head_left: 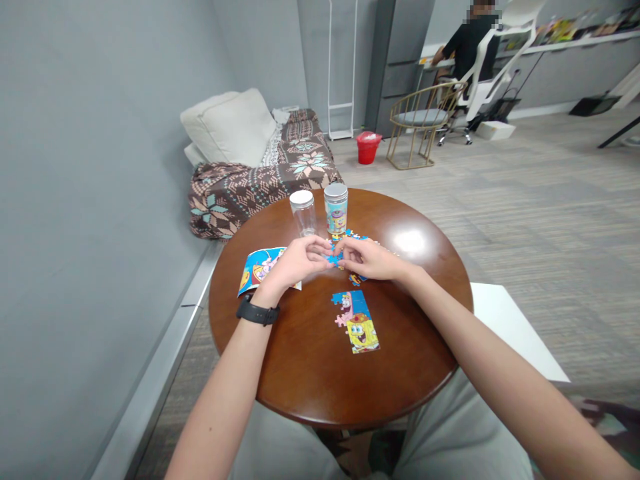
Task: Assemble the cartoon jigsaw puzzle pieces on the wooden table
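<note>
My left hand (303,259) and my right hand (367,259) meet over the far middle of the round table, fingertips almost touching. Between them are blue jigsaw puzzle pieces (333,259); the fingers of both hands are closed at these pieces, though the exact grip is partly hidden. More loose pieces (355,235) lie just behind and under my right hand. Nearer to me rests a joined section of puzzle (357,322) with a yellow and a pink cartoon character. A printed picture sheet (260,265) lies partly beneath my left hand and wrist.
Behind my hands stand a clear jar (303,217) with a white lid and a printed jar (336,210) with a grey lid. The wooden table (310,373) has a round edge. Beyond are a covered sofa (265,180), a red bin (368,148) and a seated person (473,50).
</note>
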A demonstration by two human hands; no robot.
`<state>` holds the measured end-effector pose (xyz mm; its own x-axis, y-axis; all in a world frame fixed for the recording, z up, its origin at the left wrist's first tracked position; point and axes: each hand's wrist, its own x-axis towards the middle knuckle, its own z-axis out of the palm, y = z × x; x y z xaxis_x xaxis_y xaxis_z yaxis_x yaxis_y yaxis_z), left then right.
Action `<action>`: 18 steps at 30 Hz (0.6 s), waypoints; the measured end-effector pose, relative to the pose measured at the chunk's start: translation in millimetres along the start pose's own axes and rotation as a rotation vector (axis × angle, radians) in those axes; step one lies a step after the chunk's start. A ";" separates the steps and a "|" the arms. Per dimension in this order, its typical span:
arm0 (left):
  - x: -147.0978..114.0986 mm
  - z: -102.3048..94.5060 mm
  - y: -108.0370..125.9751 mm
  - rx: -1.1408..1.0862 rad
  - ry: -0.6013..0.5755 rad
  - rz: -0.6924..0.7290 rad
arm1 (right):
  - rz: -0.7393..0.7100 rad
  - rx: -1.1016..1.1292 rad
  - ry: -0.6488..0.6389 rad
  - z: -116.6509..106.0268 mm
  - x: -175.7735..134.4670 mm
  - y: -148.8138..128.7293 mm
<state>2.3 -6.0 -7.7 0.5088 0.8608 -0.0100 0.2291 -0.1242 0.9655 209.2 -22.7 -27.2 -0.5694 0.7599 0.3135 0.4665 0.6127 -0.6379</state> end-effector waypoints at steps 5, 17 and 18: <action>-2.2 2.2 4.5 0.037 0.007 -0.004 | -0.009 -0.021 -0.005 -1.5 0.4 -3.4; -1.2 -0.7 1.2 0.014 -0.013 0.004 | 0.012 -0.006 -0.001 -0.9 -0.6 -2.7; -1.0 -0.5 1.0 0.014 -0.015 0.003 | 0.013 -0.007 -0.003 -1.2 -0.5 -3.1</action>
<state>1.6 -6.7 -6.6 0.5214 0.8532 -0.0114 0.2396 -0.1336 0.9616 208.9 -24.7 -24.5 -0.5654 0.7672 0.3030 0.4785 0.6043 -0.6371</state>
